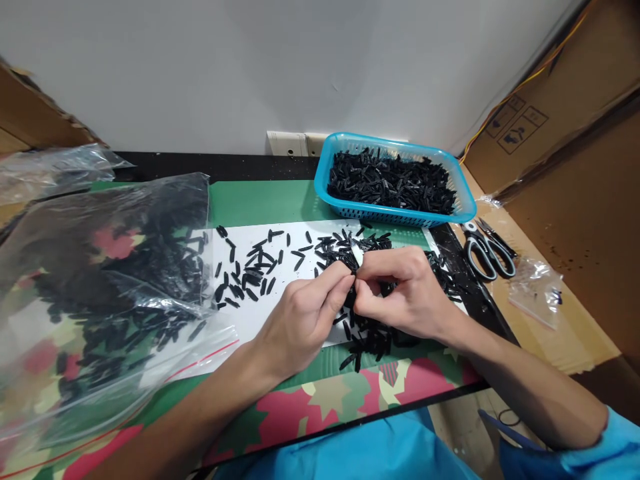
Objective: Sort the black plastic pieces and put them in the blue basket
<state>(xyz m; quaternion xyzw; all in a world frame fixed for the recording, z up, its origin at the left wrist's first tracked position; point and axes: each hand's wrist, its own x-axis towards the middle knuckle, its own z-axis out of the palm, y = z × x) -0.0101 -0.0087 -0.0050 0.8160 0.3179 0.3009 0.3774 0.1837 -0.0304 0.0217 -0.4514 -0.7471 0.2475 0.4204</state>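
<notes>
My left hand (305,317) and my right hand (400,290) meet over a white sheet (250,320), fingertips pinched together on one small black plastic piece (351,297). A small white bit (357,253) pokes up just above my right fingers. Several loose black pieces (250,270) lie scattered on the sheet to the left, and a denser heap (367,337) sits under and in front of my hands.
A blue basket (465,210) full of black pieces stands at the back right. A big clear bag (110,280) of the same pieces lies at the left. Scissors (487,250) and a small plastic bag (537,290) rest on cardboard at the right.
</notes>
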